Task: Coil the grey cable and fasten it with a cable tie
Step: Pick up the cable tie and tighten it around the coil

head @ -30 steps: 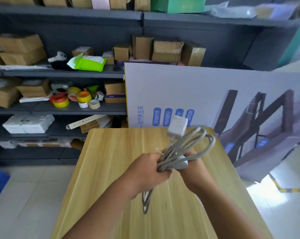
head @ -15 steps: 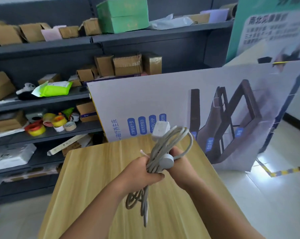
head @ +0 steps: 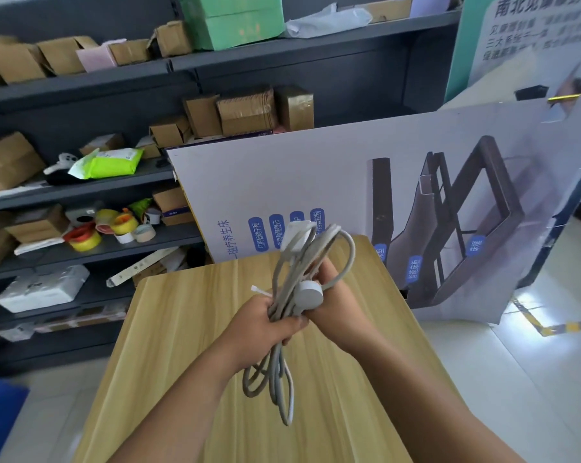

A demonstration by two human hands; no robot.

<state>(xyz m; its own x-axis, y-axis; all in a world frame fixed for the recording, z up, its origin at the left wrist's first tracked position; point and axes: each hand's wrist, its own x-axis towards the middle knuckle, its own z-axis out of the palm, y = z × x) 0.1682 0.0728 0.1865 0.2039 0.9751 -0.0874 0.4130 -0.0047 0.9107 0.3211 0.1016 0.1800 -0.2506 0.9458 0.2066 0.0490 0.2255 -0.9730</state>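
Observation:
The grey cable [head: 284, 379] is bunched into loops and held upright above the wooden table [head: 188, 329]. My left hand [head: 265, 325] grips the bundle's middle from the left. My right hand [head: 335, 302] holds it from the right, partly hidden behind the loops. A round grey plug [head: 310, 294] sits against the bundle between both hands, and a white adapter block [head: 297, 230] sticks up at the top. The thin white end of a cable tie [head: 256, 289] pokes out to the left just above my left hand. The lower loops hang down under my left hand.
A large printed cardboard panel [head: 416, 182] leans beyond the table's far edge. Dark shelves [head: 82, 192] behind and to the left hold cardboard boxes, tape rolls [head: 95, 232] and a green pack. Tiled floor with yellow striped tape [head: 569, 325] lies to the right.
The view has swung to the right and tilted up. Both hands keep their grip on the bundle, and the hanging lower loops have spread wider.

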